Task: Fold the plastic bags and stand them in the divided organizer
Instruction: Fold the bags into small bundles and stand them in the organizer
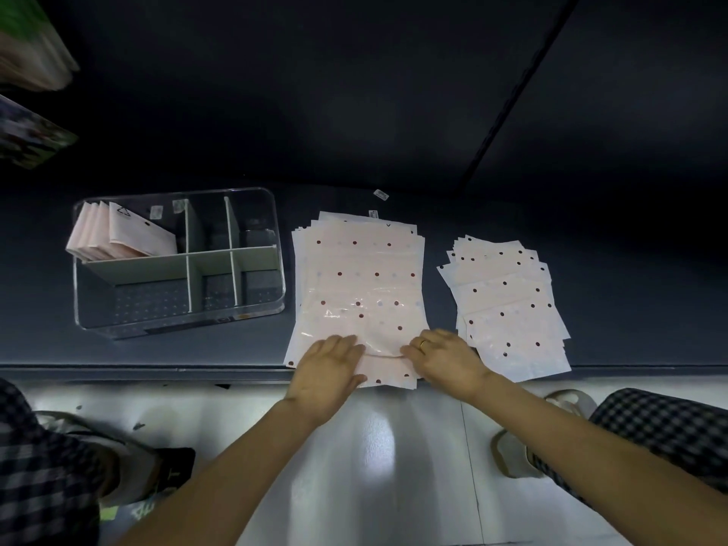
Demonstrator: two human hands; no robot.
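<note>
A stack of large pink plastic bags point(360, 277) with dark dots lies flat in the middle of the dark table. My left hand point(329, 368) and my right hand point(445, 356) both rest on the near edge of the top bag, which bulges up a little between them; whether the fingertips pinch it I cannot tell. A clear divided organizer point(177, 262) stands to the left. Several folded pink bags point(118, 234) lean upright in its far left compartment. The other compartments hold nothing.
A second, fanned pile of smaller dotted bags point(508, 305) lies to the right of my right hand. Small stickers point(381, 195) lie behind the big stack. The table edge point(157, 368) runs just below my hands, above a pale floor.
</note>
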